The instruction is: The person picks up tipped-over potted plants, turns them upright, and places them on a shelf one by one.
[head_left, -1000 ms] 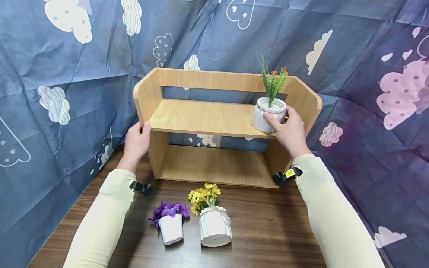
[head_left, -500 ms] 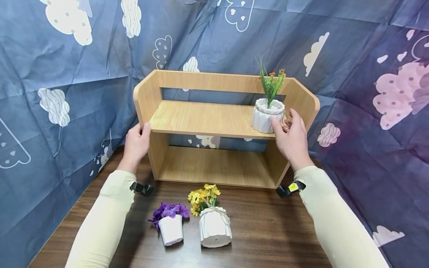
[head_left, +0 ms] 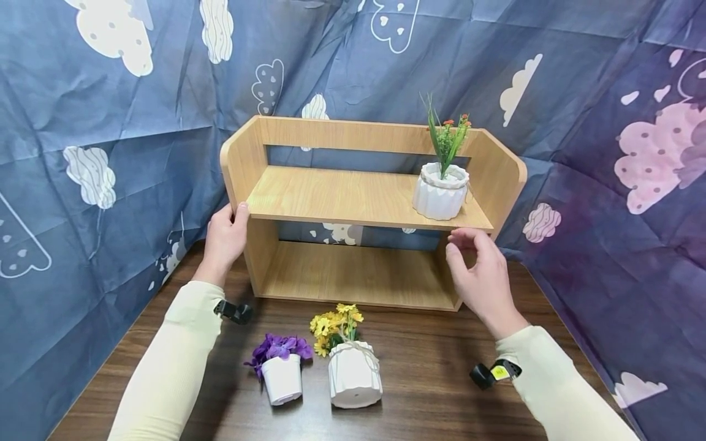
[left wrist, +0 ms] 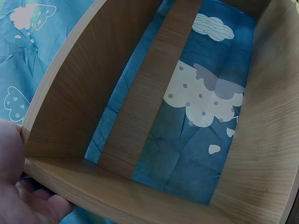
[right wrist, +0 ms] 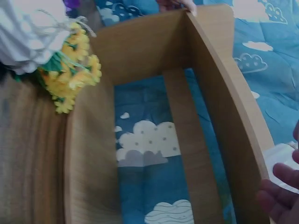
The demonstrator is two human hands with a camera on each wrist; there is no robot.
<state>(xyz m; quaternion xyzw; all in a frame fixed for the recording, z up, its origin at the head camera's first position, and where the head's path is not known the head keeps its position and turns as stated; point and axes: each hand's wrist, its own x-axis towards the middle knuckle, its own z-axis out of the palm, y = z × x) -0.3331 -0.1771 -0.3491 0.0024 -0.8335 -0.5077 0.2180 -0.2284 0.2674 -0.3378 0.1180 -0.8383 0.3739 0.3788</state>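
Note:
A two-tier wooden shelf [head_left: 342,193] stands on the table. My left hand [head_left: 226,233] grips its left side panel at upper-board height; in the left wrist view, the fingers of that hand [left wrist: 32,200] curl round the panel's edge. A white ribbed pot [head_left: 440,195] with green leaves and small orange flowers stands upright at the right end of the upper board. Below and in front of it, apart from the pot, my right hand [head_left: 482,275] holds nothing, its fingers loosely bent. The right wrist view shows part of this hand [right wrist: 280,191] beside the shelf board.
On the dark wooden table [head_left: 419,367], a small white pot [head_left: 282,380] with purple flowers and a larger white pot [head_left: 355,376] with yellow flowers lie tipped in front of the shelf. Cloud-printed blue cloth [head_left: 165,73] hangs behind and at both sides.
My right hand has let go of the pot with orange flowers and moved down and towards me. The pot stays on the upper board. My left hand keeps its place.

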